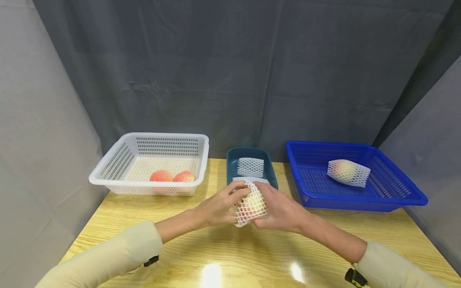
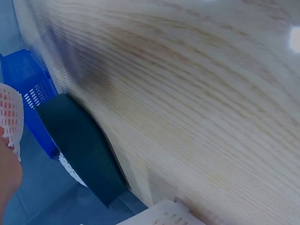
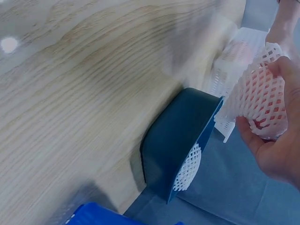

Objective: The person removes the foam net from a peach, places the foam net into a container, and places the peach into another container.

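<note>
In the head view, a white foam net sleeve [image 1: 251,206] with a red-and-yellow fruit [image 1: 256,202] inside is held between both hands above the table. My left hand [image 1: 220,204] grips its left side with curled fingers. On the other side my right hand [image 1: 282,208] holds it, and the right wrist view shows the thumb and fingers around the netting [image 3: 262,96]. Just behind the hands stands a small dark teal tray [image 1: 248,151], with more flat foam net sleeves [image 1: 251,167] inside. The left wrist view catches only an edge of the held netting [image 2: 11,112].
A white slotted basket [image 1: 149,184] at the left contains two red fruits [image 1: 161,176]. At the right, a blue basket [image 1: 353,202] has one netted fruit [image 1: 343,171] in it. All stand on a wooden table [image 1: 187,256], with a dark cloth [image 1: 201,80] hanging behind.
</note>
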Motion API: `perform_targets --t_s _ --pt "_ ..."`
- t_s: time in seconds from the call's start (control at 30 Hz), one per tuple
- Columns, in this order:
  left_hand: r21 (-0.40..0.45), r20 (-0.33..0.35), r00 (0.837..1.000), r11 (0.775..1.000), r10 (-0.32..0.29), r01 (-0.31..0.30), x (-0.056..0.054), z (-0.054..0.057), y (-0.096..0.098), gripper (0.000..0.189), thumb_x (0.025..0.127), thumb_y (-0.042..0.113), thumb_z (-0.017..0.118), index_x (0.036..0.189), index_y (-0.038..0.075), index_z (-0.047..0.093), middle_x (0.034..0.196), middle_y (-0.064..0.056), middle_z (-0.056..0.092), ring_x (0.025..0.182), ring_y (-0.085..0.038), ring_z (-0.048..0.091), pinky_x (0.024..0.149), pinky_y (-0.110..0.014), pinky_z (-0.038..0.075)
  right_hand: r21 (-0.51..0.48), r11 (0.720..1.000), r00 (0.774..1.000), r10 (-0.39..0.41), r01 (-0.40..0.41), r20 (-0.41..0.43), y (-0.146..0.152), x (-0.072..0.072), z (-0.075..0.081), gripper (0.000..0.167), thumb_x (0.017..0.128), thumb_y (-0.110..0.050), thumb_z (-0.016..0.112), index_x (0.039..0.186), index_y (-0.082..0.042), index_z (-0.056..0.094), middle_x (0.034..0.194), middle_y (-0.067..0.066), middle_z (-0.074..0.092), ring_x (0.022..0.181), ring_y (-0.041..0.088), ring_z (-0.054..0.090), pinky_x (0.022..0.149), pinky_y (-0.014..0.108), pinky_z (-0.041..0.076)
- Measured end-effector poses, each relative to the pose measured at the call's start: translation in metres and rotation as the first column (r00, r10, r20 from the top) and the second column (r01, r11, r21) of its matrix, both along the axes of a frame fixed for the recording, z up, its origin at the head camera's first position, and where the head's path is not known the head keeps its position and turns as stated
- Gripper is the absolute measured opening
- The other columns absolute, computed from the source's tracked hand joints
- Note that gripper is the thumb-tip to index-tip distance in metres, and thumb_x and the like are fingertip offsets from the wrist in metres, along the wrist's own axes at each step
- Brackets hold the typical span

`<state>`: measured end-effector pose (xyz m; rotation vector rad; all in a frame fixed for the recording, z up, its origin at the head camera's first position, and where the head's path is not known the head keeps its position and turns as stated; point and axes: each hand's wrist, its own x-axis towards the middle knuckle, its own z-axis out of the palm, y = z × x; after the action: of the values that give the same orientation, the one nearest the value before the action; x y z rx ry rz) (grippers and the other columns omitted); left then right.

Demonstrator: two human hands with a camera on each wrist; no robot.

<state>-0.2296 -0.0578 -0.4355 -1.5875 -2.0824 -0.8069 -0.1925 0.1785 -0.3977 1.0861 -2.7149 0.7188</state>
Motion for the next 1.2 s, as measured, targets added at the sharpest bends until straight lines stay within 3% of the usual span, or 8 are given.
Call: perform_targets --t_s 0.2,0.37,0.47,0.63,0.87,1.2 --pt "0.020 0.122 0.992 1.000 -0.014 0.011 0.001 0.003 -0.001 0.074 0.073 0.002 0.087 0.135 0.003 0.047 0.137 -0.017 0.040 0.106 -0.020 0.058 0.080 -0.014 0.052 0.016 0.999 0.999 0.048 -0.048 0.020 -0.002 -0.005 0.005 0.086 0.075 -0.027 0.086 0.142 -0.003 0.039 0.131 0.014 0.054 0.101 0.018 0.057 0.079 0.032 0.055" --pt "0.014 0.102 0.991 0.996 0.082 -0.084 0.003 0.004 -0.010 0.077 0.068 0.007 0.090 0.134 0.005 0.049 0.137 -0.015 0.044 0.110 -0.021 0.056 0.085 -0.021 0.052 0.064 0.993 0.995 0.095 -0.097 0.028 0.004 -0.012 0.011 0.076 0.084 -0.024 0.082 0.146 -0.004 0.043 0.135 0.014 0.055 0.110 0.023 0.060 0.086 0.037 0.055" --pt "0.028 0.095 0.984 0.987 0.152 -0.155 0.001 0.007 -0.017 0.077 0.067 0.013 0.091 0.133 0.007 0.051 0.135 -0.011 0.047 0.114 -0.022 0.054 0.091 -0.024 0.051 0.087 0.990 0.992 0.113 -0.108 -0.057 0.010 -0.019 0.015 0.058 0.089 -0.019 0.078 0.140 -0.006 0.055 0.129 0.011 0.063 0.106 0.022 0.065 0.083 0.037 0.057" --pt "0.067 0.092 0.980 0.981 0.178 -0.184 -0.004 0.012 -0.024 0.073 0.069 0.014 0.089 0.131 0.006 0.052 0.130 -0.010 0.049 0.116 -0.023 0.054 0.093 -0.026 0.051 0.097 0.991 0.966 0.115 -0.094 -0.233 0.018 -0.033 0.018 0.029 0.088 -0.006 0.075 0.117 -0.007 0.072 0.109 0.007 0.072 0.090 0.019 0.069 0.072 0.035 0.058" --pt "0.104 0.066 0.969 0.965 0.237 -0.242 -0.009 0.017 -0.038 0.076 0.065 0.012 0.092 0.130 0.006 0.052 0.128 -0.013 0.050 0.111 -0.027 0.058 0.090 -0.033 0.054 0.089 0.996 0.956 0.054 -0.029 -0.290 0.020 -0.051 0.020 0.031 0.084 0.003 0.076 0.115 -0.001 0.072 0.116 0.013 0.070 0.100 0.030 0.069 0.077 0.042 0.058" --pt "0.106 0.098 0.945 0.941 0.311 -0.321 -0.011 0.021 -0.069 0.077 0.066 0.010 0.092 0.131 0.007 0.051 0.130 -0.014 0.049 0.106 -0.029 0.059 0.086 -0.040 0.056 0.082 0.995 0.921 -0.020 0.056 -0.390 0.014 -0.078 0.012 0.028 0.085 0.004 0.071 0.113 -0.003 0.072 0.100 0.011 0.074 0.095 0.033 0.066 0.075 0.045 0.057"
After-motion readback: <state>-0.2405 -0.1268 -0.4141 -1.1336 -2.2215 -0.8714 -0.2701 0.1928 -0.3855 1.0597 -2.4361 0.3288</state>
